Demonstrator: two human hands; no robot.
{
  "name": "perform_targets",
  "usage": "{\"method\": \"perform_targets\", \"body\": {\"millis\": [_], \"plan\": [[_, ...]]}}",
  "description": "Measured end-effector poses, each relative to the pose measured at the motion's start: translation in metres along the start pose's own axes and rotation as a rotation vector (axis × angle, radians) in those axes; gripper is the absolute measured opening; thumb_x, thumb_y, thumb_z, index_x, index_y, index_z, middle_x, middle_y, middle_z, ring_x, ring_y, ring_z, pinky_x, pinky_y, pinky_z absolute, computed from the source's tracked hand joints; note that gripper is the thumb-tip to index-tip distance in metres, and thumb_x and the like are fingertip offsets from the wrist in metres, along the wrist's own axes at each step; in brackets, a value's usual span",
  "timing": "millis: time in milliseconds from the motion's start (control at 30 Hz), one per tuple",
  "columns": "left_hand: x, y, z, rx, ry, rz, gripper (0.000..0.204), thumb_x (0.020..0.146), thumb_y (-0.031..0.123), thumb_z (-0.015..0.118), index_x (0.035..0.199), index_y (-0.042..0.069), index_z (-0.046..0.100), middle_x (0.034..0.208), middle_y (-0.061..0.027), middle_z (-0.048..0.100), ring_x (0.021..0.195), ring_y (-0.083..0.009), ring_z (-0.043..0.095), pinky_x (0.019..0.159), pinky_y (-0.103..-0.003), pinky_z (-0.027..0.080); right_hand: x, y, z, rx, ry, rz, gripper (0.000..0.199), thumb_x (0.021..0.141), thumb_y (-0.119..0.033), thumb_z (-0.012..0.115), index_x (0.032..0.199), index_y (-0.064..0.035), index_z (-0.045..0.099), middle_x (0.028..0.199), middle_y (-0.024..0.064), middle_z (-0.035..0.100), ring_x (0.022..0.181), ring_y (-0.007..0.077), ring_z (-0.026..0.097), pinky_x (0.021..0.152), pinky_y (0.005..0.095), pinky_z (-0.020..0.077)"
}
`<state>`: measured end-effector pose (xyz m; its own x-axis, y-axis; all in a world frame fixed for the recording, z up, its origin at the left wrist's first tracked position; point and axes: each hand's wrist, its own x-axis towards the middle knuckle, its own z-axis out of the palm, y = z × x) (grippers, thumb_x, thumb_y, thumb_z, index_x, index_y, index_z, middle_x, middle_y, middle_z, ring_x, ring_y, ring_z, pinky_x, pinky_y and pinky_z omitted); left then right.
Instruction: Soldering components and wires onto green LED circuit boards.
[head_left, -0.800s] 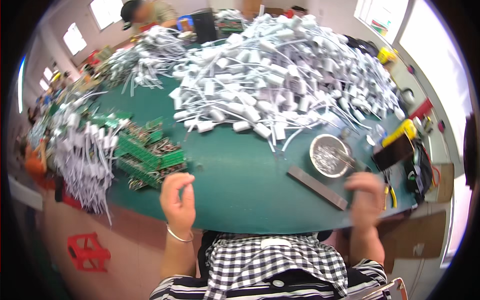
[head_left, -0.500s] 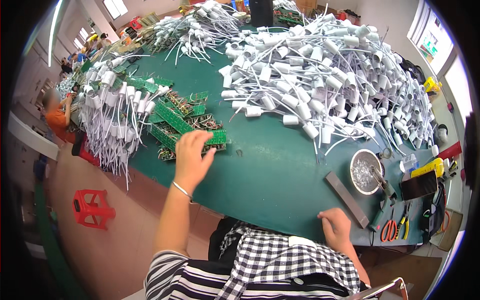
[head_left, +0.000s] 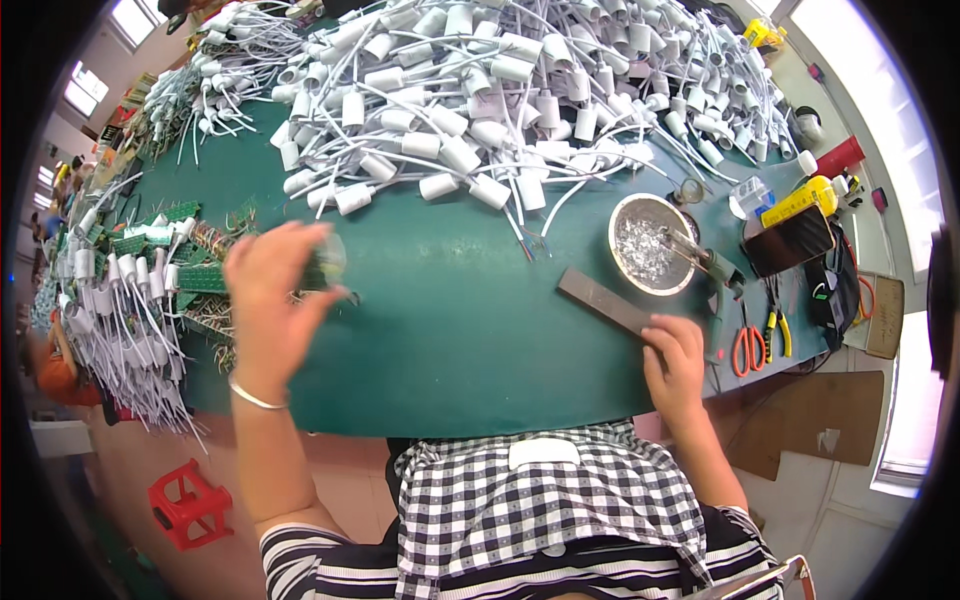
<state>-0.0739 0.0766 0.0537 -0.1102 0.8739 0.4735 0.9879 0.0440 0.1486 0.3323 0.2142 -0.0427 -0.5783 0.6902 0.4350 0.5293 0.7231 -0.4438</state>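
My left hand (head_left: 275, 300) is raised above the left part of the green tabletop. Its thumb and fingers are pinched on a green circuit board (head_left: 325, 260), which motion smears. Beside and behind that hand lie stacked green circuit boards (head_left: 203, 278) with wired undersides, partly hidden by it. My right hand (head_left: 678, 365) rests at the near end of a flat dark bar (head_left: 605, 303), fingers curled over it and thumb at its side. Just beyond the bar stands a round bowl (head_left: 615, 255) of silvery bits, with a soldering iron (head_left: 705, 258) lying across its rim.
A large heap of white lamp holders with cables (head_left: 460, 110) covers the back. More cabled holders (head_left: 120, 310) hang over the left edge. Orange-handled scissors (head_left: 748, 352), yellow-handled pliers (head_left: 778, 330) and a dark phone-like slab (head_left: 787, 240) lie at the right. A red stool (head_left: 190, 505) stands on the floor.
The view has swung to the right. My left hand has lifted a circuit board off the stack. My right hand has moved from the table's front edge onto the dark bar.
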Motion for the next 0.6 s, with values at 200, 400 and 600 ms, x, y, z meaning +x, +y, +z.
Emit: {"method": "perform_targets", "body": {"millis": [200, 400, 600], "plan": [[-0.016, 0.091, 0.074, -0.28, -0.496, 0.612, 0.039, 0.085, 0.014, 0.053, 0.123, 0.019, 0.058, 0.116, -0.0025, 0.06, 0.123, -0.0248, 0.051, 0.104, -0.039, 0.039, 0.018, 0.001, 0.009, -0.213, -0.19, 0.025, 0.048, 0.073, -0.012, 0.072, 0.119, -0.0044, 0.058, 0.11, 0.0115, 0.058, 0.1, 0.0312, 0.054, 0.085, 0.04, 0.0423], [-0.015, 0.092, 0.058, -0.39, -0.659, 0.478, 0.054, 0.081, 0.012, 0.064, 0.134, 0.017, 0.052, 0.142, -0.0078, 0.046, 0.132, -0.03, 0.043, 0.108, -0.044, 0.037, 0.016, 0.003, 0.019, -0.287, -0.164, 0.027, 0.05, 0.074, -0.018, 0.074, 0.12, -0.0055, 0.059, 0.104, 0.0075, 0.057, 0.094, 0.0268, 0.054, 0.08, 0.0382, 0.0417], [0.021, 0.045, 0.077, -0.01, -0.538, 0.414, 0.068, 0.072, 0.008, 0.074, 0.135, 0.02, 0.051, 0.145, -0.0058, 0.041, 0.137, -0.0312, 0.036, 0.11, -0.049, 0.033, 0.013, 0.001, 0.022, -0.326, -0.154, 0.015, 0.046, 0.077, -0.02, 0.072, 0.118, -0.006, 0.06, 0.104, 0.0068, 0.057, 0.093, 0.026, 0.054, 0.079, 0.0373, 0.0412]]}}
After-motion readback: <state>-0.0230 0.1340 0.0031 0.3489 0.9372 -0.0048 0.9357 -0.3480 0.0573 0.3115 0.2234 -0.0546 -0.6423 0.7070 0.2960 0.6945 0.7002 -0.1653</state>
